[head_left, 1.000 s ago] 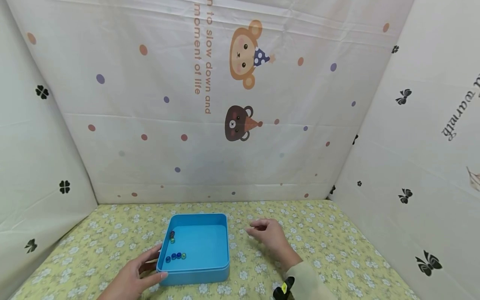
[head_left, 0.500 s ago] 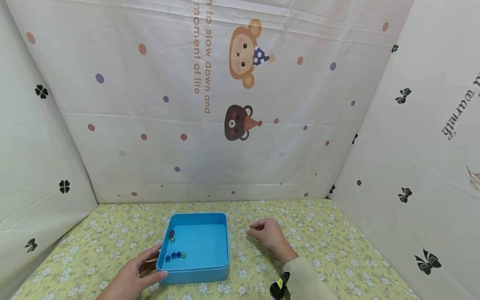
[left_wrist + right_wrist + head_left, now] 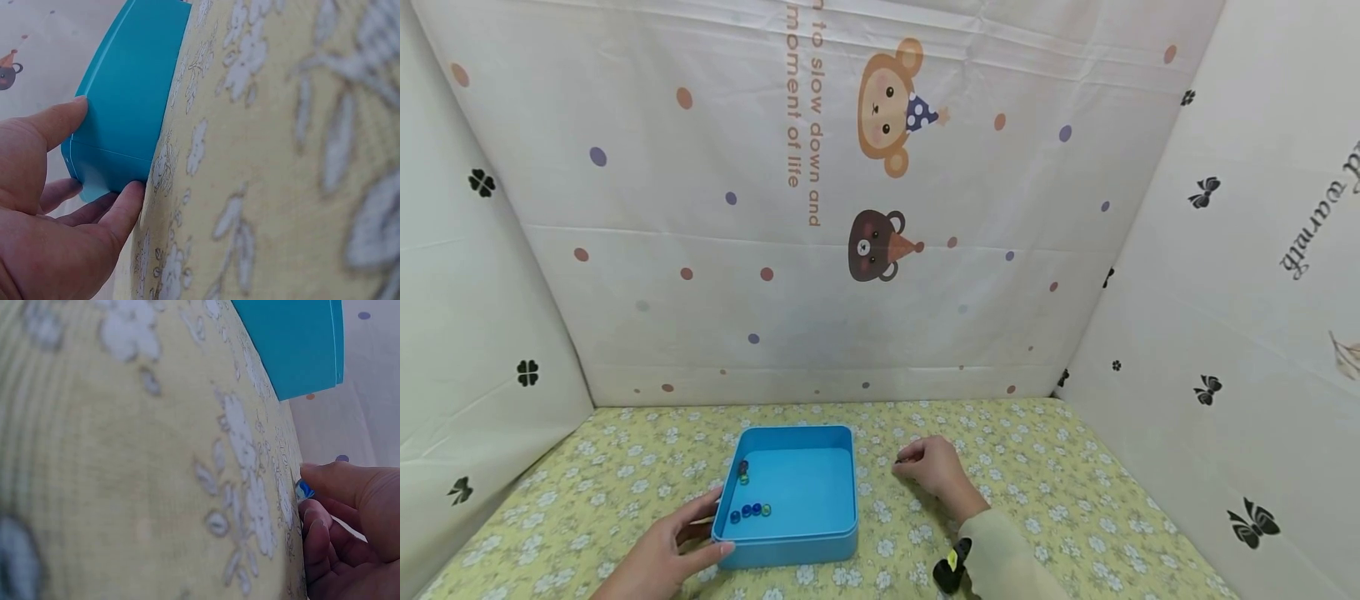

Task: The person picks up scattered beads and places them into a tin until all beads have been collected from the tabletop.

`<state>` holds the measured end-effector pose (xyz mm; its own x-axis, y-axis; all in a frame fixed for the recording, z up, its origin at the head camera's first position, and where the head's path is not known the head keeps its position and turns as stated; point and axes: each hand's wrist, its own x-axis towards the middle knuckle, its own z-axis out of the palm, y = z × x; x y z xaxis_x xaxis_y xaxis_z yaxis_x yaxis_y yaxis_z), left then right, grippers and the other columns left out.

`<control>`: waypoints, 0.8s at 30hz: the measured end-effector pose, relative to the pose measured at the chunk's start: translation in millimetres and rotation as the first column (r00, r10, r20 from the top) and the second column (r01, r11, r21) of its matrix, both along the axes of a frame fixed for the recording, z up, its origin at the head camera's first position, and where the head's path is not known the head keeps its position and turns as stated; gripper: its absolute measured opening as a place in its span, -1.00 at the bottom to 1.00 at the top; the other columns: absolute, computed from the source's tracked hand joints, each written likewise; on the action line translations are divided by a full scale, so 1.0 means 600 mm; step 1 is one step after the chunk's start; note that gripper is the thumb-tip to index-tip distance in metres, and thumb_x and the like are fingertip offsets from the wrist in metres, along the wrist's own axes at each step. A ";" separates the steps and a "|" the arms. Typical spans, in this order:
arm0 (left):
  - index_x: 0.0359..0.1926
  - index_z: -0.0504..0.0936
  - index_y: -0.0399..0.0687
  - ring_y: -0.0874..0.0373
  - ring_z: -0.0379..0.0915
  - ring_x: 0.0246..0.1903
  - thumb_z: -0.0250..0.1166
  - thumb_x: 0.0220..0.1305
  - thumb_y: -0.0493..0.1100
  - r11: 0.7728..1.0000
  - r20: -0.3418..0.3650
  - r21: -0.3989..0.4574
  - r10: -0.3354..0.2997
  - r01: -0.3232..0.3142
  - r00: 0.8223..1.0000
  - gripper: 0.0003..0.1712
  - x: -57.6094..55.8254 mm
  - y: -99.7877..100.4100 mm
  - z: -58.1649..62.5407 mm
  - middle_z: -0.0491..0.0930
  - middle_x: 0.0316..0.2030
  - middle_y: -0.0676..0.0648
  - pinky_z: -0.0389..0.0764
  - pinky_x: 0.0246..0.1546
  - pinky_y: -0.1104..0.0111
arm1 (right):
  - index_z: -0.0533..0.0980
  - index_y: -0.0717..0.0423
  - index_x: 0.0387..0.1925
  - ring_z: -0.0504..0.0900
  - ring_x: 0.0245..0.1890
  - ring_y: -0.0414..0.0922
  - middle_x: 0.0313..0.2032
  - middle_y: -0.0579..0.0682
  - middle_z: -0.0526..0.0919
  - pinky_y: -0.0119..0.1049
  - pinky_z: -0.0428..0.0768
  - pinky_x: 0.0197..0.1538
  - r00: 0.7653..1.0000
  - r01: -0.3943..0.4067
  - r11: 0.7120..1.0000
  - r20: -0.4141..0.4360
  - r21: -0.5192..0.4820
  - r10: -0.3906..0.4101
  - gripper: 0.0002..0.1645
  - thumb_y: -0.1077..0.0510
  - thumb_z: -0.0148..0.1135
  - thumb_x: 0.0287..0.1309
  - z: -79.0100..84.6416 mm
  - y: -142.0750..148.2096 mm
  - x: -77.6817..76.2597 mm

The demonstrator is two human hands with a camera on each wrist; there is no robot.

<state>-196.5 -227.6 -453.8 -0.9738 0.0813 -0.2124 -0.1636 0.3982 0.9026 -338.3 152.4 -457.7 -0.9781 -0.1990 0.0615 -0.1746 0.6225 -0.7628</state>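
Observation:
A square light-blue plastic box (image 3: 797,546) without a lid stands on the flowered cloth. My left hand (image 3: 664,546) grips its near left corner, thumb on the near wall and fingers along the left wall; the left wrist view shows the same hand (image 3: 69,206) from behind. Inside the box lie several glass marbles: a row with blue marbles (image 3: 752,509) near the front left and a dark one (image 3: 743,467) by the left wall. To the right of the box, my right hand (image 3: 936,468) pinches a blue-and-clear marble (image 3: 304,489) low at the cloth, between thumb and fingertips.
Yellow cloth with white flowers (image 3: 647,454) covers the table. A printed white sheet (image 3: 820,317) hangs behind it, and more sheeting (image 3: 1195,333) closes the right side. A black strap (image 3: 952,567) sits at my right wrist, beside a pale sleeve (image 3: 1007,554).
My right fingertips have drawn together, and a small dark marble now shows between them. The right forearm has shifted slightly left. My left hand and the box stay in place.

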 end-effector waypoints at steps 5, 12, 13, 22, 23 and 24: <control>0.60 0.10 -0.19 -0.48 0.38 0.30 0.44 0.31 0.06 1.000 0.010 -0.005 0.004 -0.004 1.000 0.04 0.001 -0.001 0.001 0.11 0.50 -0.52 0.83 0.19 0.10 | 0.77 0.08 -0.22 0.65 -0.25 -0.15 -0.22 -0.03 0.74 -0.32 0.78 -0.32 1.000 0.005 1.000 -0.013 0.014 -0.004 -0.84 0.12 0.52 0.18 -0.004 -0.002 -0.001; 0.61 0.09 -0.19 -0.49 0.37 0.31 0.44 0.31 0.04 1.000 0.008 -0.012 0.007 -0.007 1.000 0.05 0.001 -0.003 0.002 0.10 0.50 -0.53 0.84 0.18 0.12 | 0.77 0.10 -0.25 0.68 -0.18 -0.07 -0.17 0.01 0.74 -0.20 0.83 -0.26 0.999 -0.002 0.999 -0.050 0.032 0.003 -0.87 0.14 0.52 0.19 0.000 -0.007 0.003; 0.61 0.09 -0.19 -0.49 0.37 0.31 0.44 0.31 0.04 1.000 0.007 -0.012 0.007 -0.007 1.000 0.05 0.001 -0.003 0.002 0.10 0.50 -0.53 0.84 0.18 0.12 | 0.77 0.10 -0.26 0.67 -0.19 -0.07 -0.17 0.00 0.74 -0.20 0.82 -0.26 0.999 0.002 0.999 -0.049 0.037 -0.001 -0.87 0.13 0.52 0.19 0.001 -0.008 0.004; 0.61 0.07 -0.21 -0.49 0.36 0.31 0.43 0.32 0.06 1.000 0.001 -0.002 -0.017 0.017 1.000 0.05 0.003 -0.002 0.001 0.09 0.50 -0.53 0.83 0.20 0.11 | 0.77 0.05 -0.29 0.65 -0.24 -0.13 -0.22 -0.03 0.73 -0.23 0.80 -0.29 0.999 0.009 0.999 -0.048 0.050 -0.006 -0.92 0.14 0.51 0.19 -0.003 -0.003 0.008; 0.61 0.06 -0.21 -0.50 0.35 0.31 0.42 0.33 0.06 1.000 0.000 0.000 -0.024 0.024 1.000 0.05 0.003 -0.003 0.001 0.08 0.50 -0.54 0.82 0.21 0.11 | 0.77 0.05 -0.30 0.65 -0.24 -0.13 -0.22 -0.02 0.73 -0.23 0.80 -0.29 0.999 0.007 0.999 -0.049 0.050 -0.004 -0.92 0.14 0.51 0.19 -0.003 -0.003 0.008; 0.61 0.05 -0.21 -0.50 0.34 0.32 0.41 0.33 0.06 1.000 0.001 0.004 -0.030 0.030 1.000 0.05 0.003 -0.003 0.000 0.08 0.50 -0.54 0.82 0.22 0.11 | 0.77 0.05 -0.30 0.65 -0.24 -0.13 -0.22 -0.02 0.73 -0.23 0.80 -0.29 0.999 0.006 0.999 -0.053 0.052 -0.003 -0.92 0.14 0.51 0.19 -0.003 -0.002 0.008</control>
<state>-194.5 -229.6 -453.7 -0.9707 0.1115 -0.2129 -0.1523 0.3998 0.9039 -333.2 151.0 -459.5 -0.9746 -0.1990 0.1025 -0.2109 0.6622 -0.7190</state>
